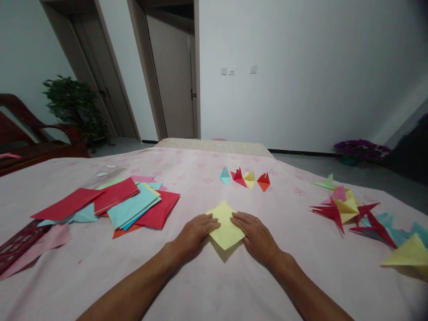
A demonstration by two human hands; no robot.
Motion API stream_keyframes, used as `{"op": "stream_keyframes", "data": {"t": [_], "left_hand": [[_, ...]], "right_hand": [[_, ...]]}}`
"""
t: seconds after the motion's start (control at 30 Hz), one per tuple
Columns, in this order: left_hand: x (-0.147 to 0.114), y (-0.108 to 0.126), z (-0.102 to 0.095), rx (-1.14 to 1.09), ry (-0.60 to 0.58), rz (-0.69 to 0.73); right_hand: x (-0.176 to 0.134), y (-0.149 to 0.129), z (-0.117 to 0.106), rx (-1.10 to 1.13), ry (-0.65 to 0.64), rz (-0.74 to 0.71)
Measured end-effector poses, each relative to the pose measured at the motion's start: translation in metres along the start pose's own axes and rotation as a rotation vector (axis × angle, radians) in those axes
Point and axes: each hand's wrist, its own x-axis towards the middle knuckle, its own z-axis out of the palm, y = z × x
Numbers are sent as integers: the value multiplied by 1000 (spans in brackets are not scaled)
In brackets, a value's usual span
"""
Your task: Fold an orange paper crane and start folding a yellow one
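Note:
A pale yellow square of folding paper (226,229) is turned corner-on in front of me, its lower point slightly off the cloth with a shadow below. My left hand (197,232) holds its left corner, fingers on top. On the opposite corner my right hand (256,234) grips the paper the same way; both thumbs are mostly hidden. Beyond the sheet stand small folded paper cranes: a light blue one (225,176), a dark red one (238,177), a yellow one (249,179) and an orange-red one (264,181).
Stacked coloured paper (133,205) lies on the left of the pink tablecloth (187,276). To the right is a loose group of folded pieces, including a red one (329,214) and a yellow one (409,254). A wooden chair (36,125) stands beyond the table's left edge.

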Motion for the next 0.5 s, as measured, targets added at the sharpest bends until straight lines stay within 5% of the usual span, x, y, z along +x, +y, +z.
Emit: {"op": "stream_keyframes", "data": {"t": [0.13, 0.37, 0.5], "left_hand": [[2, -18, -32, 138, 218, -139], [-29, -76, -149, 634, 800, -558], [-72, -104, -178, 829, 873, -875]], "right_hand": [[1, 9, 4, -15, 49, 87], [3, 18, 11, -27, 75, 90], [3, 20, 13, -40, 93, 74]]}}
